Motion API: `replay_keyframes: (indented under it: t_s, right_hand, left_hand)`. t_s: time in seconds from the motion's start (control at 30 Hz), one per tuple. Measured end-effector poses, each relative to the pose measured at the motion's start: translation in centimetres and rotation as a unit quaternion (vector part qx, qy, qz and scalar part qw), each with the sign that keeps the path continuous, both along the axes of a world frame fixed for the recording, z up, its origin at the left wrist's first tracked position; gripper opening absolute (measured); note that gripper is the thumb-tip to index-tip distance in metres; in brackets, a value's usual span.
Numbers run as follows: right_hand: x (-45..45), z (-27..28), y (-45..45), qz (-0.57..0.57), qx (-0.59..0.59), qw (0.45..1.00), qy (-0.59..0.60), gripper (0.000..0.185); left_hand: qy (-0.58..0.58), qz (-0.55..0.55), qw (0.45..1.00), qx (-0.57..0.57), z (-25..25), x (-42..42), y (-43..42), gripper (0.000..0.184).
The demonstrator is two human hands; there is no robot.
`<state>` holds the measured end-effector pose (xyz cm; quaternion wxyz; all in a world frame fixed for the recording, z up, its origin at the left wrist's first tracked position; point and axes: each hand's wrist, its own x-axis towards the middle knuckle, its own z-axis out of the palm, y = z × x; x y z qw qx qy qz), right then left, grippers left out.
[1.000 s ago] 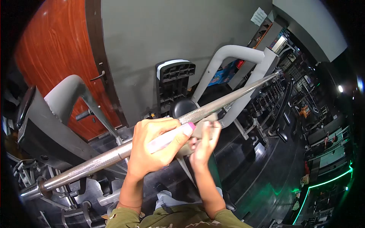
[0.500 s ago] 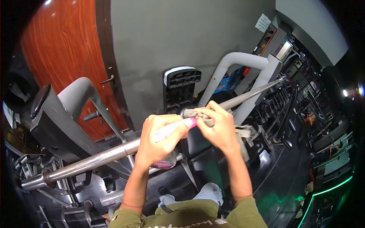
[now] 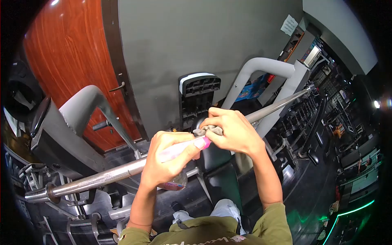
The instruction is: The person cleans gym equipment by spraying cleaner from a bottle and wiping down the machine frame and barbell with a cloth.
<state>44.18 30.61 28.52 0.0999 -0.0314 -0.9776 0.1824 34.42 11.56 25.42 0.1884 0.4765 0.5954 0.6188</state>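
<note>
A long metal barbell (image 3: 100,175) runs diagonally across the view. My left hand (image 3: 169,157) is closed around the neck of a spray bottle (image 3: 177,183) with a pink nozzle tip, right against the bar. The bottle's clear body hangs below that hand. Just to the right, my right hand (image 3: 232,130) is wrapped round the bar with a grey-beige cloth (image 3: 212,130) bunched under its fingers. Part of the cloth hangs down below the right wrist.
Under the bar is a black padded bench (image 3: 222,183). Grey machine frames (image 3: 81,110) flank it. Behind are a wooden door (image 3: 69,69) and a grey wall (image 3: 171,41). A rack of dumbbells (image 3: 300,118) stands at the right.
My right hand has come up from below the bar onto it with the cloth, and has lately shifted slightly. The left hand keeps its hold on the bottle. The view has shifted a little.
</note>
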Motion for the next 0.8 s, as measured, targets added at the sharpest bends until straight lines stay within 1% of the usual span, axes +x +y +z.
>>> replay_keyframes:
  t_s: [0.1,0.17,0.23,0.3,0.37,0.4,0.43,0.53,0.57,0.63,0.8]
  right_hand:
    - [0.8,-0.1,2.4,0.033,-0.005,0.999,0.01,0.029]
    - [2.5,0.2,4.6,-0.021,0.011,1.0,0.021,0.029]
    - [4.2,-0.4,7.6,-0.068,0.021,0.996,0.058,0.027]
    - [5.1,-0.9,8.8,-0.115,0.02,0.99,0.076,0.025]
    - [4.9,-1.4,9.0,-0.107,0.03,0.99,0.087,0.024]
    - [4.5,-1.9,8.9,-0.066,0.006,0.991,0.114,0.024]
    - [4.2,-2.3,8.6,-0.024,-0.018,0.99,0.14,0.023]
    - [3.1,-1.9,6.3,0.069,-0.047,0.99,0.116,0.023]
    - [2.8,-1.6,5.6,0.109,-0.058,0.986,0.108,0.024]
    - [2.4,-1.2,4.9,0.164,-0.014,0.981,0.099,0.025]
    - [2.9,-0.7,10.0,0.192,-0.003,0.98,0.054,0.031]
  left_hand:
    - [0.017,-0.008,1.0,-0.025,0.0,-0.4,-0.2,0.034]
    - [0.018,-0.004,0.999,-0.034,0.0,-0.4,-0.2,0.036]
    - [-0.01,-0.012,0.999,-0.035,0.1,-0.4,-0.3,0.037]
    - [0.009,-0.007,0.999,-0.037,0.2,-0.4,-0.7,0.038]
    - [-0.04,-0.021,0.998,-0.05,0.3,-0.4,-1.2,0.041]
    - [-0.037,-0.021,0.998,-0.049,0.1,-0.7,-1.5,0.044]
    - [-0.06,-0.005,0.997,-0.058,-0.1,-0.6,-2.0,0.046]
    - [-0.053,0.03,0.997,-0.056,-0.1,-0.1,-2.2,0.049]
    - [-0.073,0.043,0.994,-0.066,0.0,0.1,-2.1,0.05]
    - [-0.09,0.066,0.991,-0.074,0.0,0.3,-1.9,0.051]
    - [-0.1,0.091,0.99,-0.047,-1.0,0.3,-1.7,0.052]
